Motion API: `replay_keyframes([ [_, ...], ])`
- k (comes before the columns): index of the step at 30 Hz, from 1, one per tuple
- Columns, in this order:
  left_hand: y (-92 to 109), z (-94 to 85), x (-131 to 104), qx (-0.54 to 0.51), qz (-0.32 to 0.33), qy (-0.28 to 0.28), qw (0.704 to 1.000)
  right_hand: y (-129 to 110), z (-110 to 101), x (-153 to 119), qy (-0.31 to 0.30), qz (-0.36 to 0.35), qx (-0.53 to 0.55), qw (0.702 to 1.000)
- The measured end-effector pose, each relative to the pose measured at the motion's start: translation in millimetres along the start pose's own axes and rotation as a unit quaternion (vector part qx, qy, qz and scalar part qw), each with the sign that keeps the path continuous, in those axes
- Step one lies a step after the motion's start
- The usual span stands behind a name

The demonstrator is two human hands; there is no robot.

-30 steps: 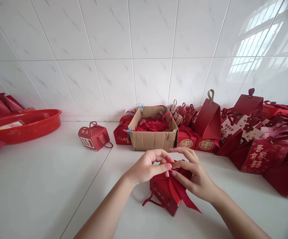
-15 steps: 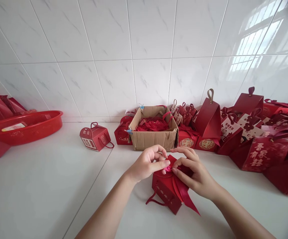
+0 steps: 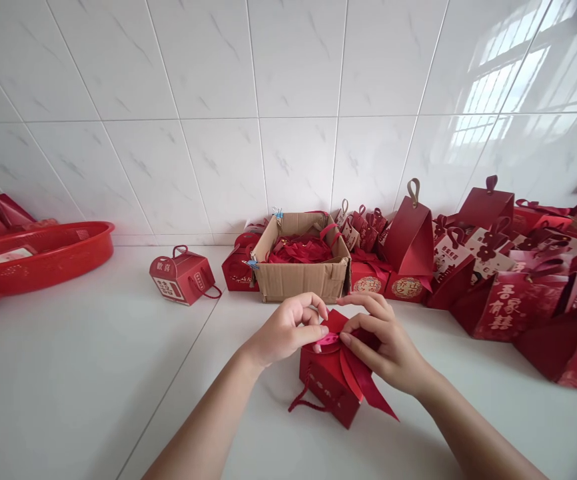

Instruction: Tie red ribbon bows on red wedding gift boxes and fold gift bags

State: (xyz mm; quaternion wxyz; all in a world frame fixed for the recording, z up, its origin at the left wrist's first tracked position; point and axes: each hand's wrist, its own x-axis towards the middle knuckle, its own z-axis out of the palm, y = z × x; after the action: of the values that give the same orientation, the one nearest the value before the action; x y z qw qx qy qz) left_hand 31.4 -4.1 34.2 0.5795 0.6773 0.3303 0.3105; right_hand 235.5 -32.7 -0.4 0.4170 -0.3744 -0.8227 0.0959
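Observation:
A red gift box [image 3: 326, 385] stands on the white table in front of me, its top formed of folded flaps, with a cord handle [image 3: 309, 404] at its lower left. On its top, my left hand [image 3: 296, 330] pinches a bright pink ribbon [image 3: 328, 339] between thumb and fingers. Close beside it, my right hand [image 3: 381, 340] has thumb and index finger pressed together on the ribbon's right end. A wider dark red ribbon tail [image 3: 376, 395] hangs down the box's right side. My fingers partly hide the top of the box.
Behind the box stands a cardboard box [image 3: 301, 283] of red ribbons. A small red gift box [image 3: 183, 275] sits left of it, and a red plastic basket [image 3: 68, 257] farther left. Several red gift boxes [image 3: 526, 303] crowd the right side along the tiled wall [image 3: 298, 160].
The view has turned slightly to the right, so everything appears shifted left. More of the pink ribbon shows between my fingers. Both hands keep their pinching pose over the box.

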Motion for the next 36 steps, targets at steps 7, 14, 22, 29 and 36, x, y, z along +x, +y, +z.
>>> replay_keyframes([
  [7, -0.2, 6.3, -1.4, 0.086, 0.007, 0.017, 0.996, 8.3, 1.6, 1.6, 0.027, 0.058, 0.054, 0.996],
  [14, -3.8, 11.4, -1.0, 0.153, 0.029, 0.059, 0.986, 18.5, -1.5, 5.5, 0.018, 0.214, 0.168, 0.962],
  [22, -6.5, 16.4, -0.2, 0.239, 0.062, 0.052, 0.968, 10.9, -2.1, 4.6, 0.045, 0.211, 0.282, 0.935],
  [29, -9.6, 17.5, -0.2, 0.229, 0.079, 0.024, 0.97, 6.2, -2.7, 4.5, 0.084, 0.213, 0.252, 0.94],
  [36, -7.6, 18.6, -0.8, 0.221, 0.091, 0.02, 0.971, 5.5, -0.3, 4.1, 0.113, 0.209, 0.203, 0.95],
])
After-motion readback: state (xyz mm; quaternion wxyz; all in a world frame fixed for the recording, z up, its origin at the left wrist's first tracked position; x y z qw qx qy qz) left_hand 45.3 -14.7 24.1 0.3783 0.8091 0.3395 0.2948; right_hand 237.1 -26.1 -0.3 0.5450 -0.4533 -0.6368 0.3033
